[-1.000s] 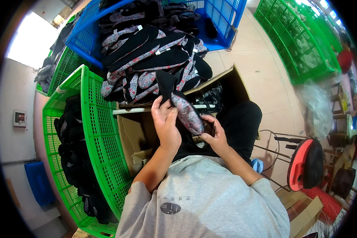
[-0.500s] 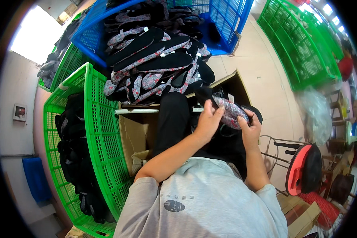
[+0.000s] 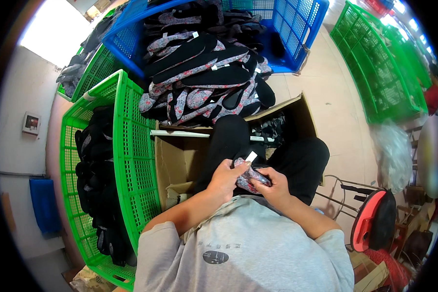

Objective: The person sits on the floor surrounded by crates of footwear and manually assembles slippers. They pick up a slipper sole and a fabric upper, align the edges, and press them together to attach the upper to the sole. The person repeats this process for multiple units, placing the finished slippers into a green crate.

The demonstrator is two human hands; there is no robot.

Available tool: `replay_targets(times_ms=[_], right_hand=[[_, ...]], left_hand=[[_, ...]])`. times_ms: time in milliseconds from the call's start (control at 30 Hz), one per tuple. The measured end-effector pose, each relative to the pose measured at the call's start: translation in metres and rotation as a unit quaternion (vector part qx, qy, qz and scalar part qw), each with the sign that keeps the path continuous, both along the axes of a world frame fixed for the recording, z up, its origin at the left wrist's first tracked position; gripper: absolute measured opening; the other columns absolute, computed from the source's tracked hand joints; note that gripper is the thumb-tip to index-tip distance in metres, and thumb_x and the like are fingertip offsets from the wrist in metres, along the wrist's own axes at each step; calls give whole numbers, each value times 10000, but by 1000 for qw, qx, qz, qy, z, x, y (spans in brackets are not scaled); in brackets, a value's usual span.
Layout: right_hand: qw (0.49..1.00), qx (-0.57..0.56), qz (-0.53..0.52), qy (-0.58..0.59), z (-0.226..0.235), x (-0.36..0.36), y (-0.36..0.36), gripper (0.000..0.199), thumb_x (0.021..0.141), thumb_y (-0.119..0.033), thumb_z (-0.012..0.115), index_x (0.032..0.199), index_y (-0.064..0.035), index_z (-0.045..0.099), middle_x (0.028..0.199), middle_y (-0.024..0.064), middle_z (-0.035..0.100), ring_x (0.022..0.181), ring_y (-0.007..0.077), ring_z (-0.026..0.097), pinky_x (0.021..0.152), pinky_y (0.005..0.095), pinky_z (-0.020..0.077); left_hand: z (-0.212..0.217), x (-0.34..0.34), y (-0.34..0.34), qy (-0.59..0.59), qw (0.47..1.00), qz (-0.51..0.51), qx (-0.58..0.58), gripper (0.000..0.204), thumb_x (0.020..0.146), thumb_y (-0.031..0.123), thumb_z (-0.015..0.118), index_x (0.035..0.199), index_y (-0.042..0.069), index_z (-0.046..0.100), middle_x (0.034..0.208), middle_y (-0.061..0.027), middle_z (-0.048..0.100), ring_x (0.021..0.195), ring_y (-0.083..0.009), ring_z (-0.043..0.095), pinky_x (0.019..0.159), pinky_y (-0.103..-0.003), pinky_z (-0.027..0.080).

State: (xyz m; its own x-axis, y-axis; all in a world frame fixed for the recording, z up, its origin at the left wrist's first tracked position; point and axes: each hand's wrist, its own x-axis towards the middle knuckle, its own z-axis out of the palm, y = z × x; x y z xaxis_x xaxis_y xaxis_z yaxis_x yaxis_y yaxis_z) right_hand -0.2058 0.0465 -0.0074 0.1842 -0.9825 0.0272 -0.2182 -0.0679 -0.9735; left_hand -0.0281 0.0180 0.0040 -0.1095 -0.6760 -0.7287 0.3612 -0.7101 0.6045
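Over my lap I hold a floral slipper [image 3: 245, 181] with a white tag standing up from it. My left hand [image 3: 224, 180] grips its left side, thumb on top near the tag. Closed round the right end is my right hand [image 3: 276, 187]; its fingers hide part of the slipper. Ahead of my knees lies a heap of similar slippers [image 3: 199, 75], floral with black soles, spilling from a tipped blue crate [image 3: 297, 29].
A green crate [image 3: 136, 151] with black slippers stands at my left. Around my legs is an open cardboard box [image 3: 169, 158], with a white rod [image 3: 185, 134] across it. To the right are a red-and-black stool [image 3: 370, 221], a plastic bag [image 3: 392, 158] and another green crate [image 3: 374, 73].
Both hands have brought the slipper nearer my body and a little left. It was stretched out between them before; now it looks bunched or folded. The whole view has shifted slightly.
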Motion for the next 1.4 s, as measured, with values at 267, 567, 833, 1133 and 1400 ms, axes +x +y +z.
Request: replay_targets(times_ms=[267,567,833,1133,1400], right_hand=[[997,62,55,-3,-7,31,-19,204,893,-168,711,969,-7,613,746,109,645,642,158,599,606,301,479],[997,71,33,4,-24,53,-50,194,920,-179,668,919,-13,567,708,123,620,614,223,576,592,352,457],[943,282,-11,-176,-26,55,-81,153,904,-154,697,929,-46,592,786,19,630,693,75,574,613,262,468],[908,359,-21,-213,-34,53,-98,171,890,-161,717,893,-76,570,776,16,630,653,90,596,561,277,484],[934,273,-67,-222,-42,61,-87,166,894,-157,710,850,-63,582,737,-12,590,634,61,527,573,251,440]], left_hand=[[-25,36,-6,-219,960,-68,-162,180,892,76,719,904,36,544,806,-20,573,705,-91,554,599,-271,442],[0,27,-15,-561,668,-175,-456,140,830,104,675,840,25,560,830,-169,595,754,-401,579,678,-488,471],[-36,41,-3,-404,856,-69,-316,220,890,63,687,1045,19,538,872,-67,587,802,-150,604,721,-280,501],[-43,32,29,-97,963,39,-249,405,850,61,765,1132,12,478,997,-42,577,884,-98,556,817,-241,490],[-31,23,32,-97,970,86,-205,402,837,54,773,1123,9,494,968,-30,583,864,-83,554,795,-220,481]])
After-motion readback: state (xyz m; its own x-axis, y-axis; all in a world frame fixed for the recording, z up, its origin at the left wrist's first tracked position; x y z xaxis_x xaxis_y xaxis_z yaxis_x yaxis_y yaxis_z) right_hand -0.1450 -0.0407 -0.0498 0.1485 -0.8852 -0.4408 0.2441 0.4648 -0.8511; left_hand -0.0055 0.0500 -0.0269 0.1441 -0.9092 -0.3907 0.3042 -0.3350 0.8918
